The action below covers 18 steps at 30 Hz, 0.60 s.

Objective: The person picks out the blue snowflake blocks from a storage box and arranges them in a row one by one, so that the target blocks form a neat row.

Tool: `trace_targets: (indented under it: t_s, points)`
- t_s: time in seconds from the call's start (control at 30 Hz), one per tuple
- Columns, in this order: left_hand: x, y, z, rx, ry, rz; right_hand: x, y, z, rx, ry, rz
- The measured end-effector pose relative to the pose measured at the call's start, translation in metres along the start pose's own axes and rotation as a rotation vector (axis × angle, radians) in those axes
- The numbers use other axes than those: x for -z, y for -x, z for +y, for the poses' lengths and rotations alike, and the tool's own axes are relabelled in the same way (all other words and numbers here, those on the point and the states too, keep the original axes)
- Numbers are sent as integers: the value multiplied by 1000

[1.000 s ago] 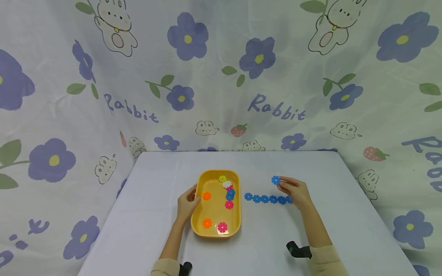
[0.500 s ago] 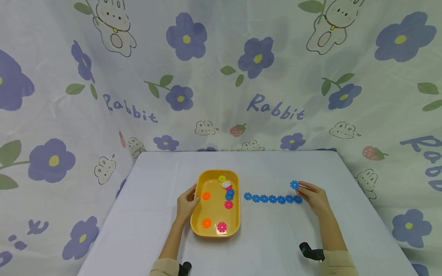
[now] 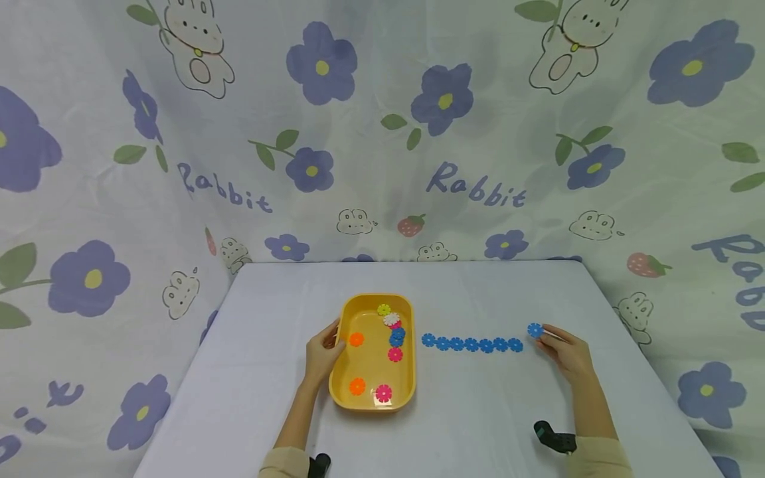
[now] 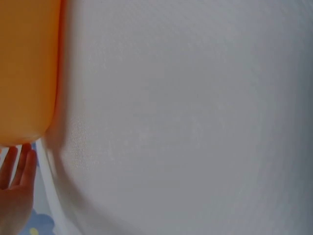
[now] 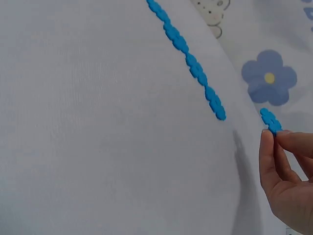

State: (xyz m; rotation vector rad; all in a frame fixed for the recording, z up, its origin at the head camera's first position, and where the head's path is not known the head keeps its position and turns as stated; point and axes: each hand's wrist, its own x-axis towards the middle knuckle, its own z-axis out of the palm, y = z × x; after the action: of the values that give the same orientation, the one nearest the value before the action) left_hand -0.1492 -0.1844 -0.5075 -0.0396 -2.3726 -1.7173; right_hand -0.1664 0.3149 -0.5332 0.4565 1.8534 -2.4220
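My right hand (image 3: 569,355) pinches a blue snowflake disc (image 3: 534,330) between thumb and fingertips, above the table at the right. To its left lies a row of several blue snowflake discs (image 3: 472,344); the held disc is apart from the row's right end. In the right wrist view the held disc (image 5: 270,120) shows nearly edge-on in the fingers. My left hand (image 3: 321,355) grips the left side of a yellow tray (image 3: 343,392), thumb at the rim. The left wrist view shows its fingers against the tray's outer wall (image 4: 27,73).
Inside the tray lie orange discs (image 3: 356,386), pink discs (image 3: 384,393), a white disc (image 3: 391,319), a yellow-green disc (image 3: 384,310) and blue discs (image 3: 397,337). A white cloth covers the table (image 3: 466,411); a patterned curtain (image 3: 370,133) hangs behind and at both sides.
My right hand has moved right and slightly nearer with the blue snowflake disc, uncovering the right end of the row. The left hand and tray have stayed in place.
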Motion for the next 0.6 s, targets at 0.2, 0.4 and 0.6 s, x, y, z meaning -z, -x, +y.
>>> trace_targets:
  t_s: [0.2, 0.4, 0.6]
  points:
    - [0, 0, -1, 7, -2, -2, 13, -3, 6, -23, 147, 65]
    - [0, 0, -2, 13, 4, 1, 13, -6, 10, 22, 322, 89]
    - [0, -1, -3, 10, 3, 2, 8, -6, 11, 55, 475, 104]
